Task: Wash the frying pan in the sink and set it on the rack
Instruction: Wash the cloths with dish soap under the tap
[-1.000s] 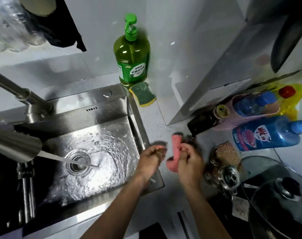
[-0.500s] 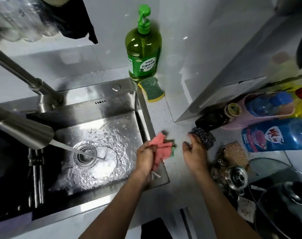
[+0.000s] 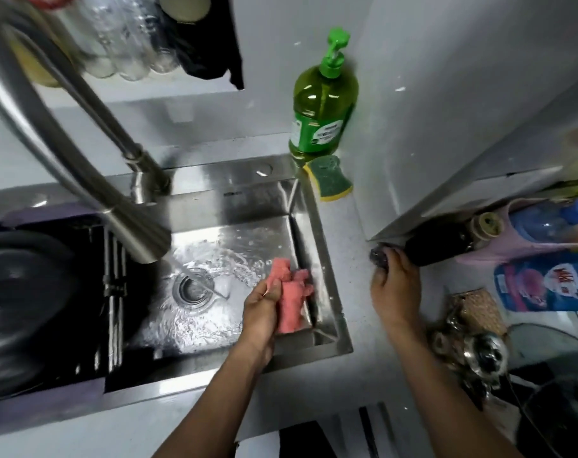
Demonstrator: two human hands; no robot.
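Your left hand (image 3: pixel 263 300) has carried the pink cloth (image 3: pixel 291 300) off the counter edge and out over the sink (image 3: pixel 327 292); half a second ago it was still bunched at the rim, and now it hangs over the basin in the middle of the frame, pinched between your thumb and curled fingers, just short of the water stream (image 3: pixel 198 276) running from the faucet (image 3: pixel 129 226). Your right hand (image 3: pixel 391 282) has let go of the cloth and moved right across the counter; its fingers now curl over the dark steel-wool scourer (image 3: pixel 378 257) lying against the foot of the dark bottle (image 3: pixel 439 241) at middle right. Whether you have a full grip on it I cannot tell.

So you seem to be arming yourself, not yet washing. The frying pan (image 3: pixel 20 292) appears to be the dark round shape at the left edge of the frame, blurred, resting over the sink's left part, untouched by either hand. The green dish-soap bottle (image 3: pixel 324 104) and the green-and-yellow sponge (image 3: pixel 330 178) stand idle at top centre. Nothing has been scrubbed yet, by my judgement.
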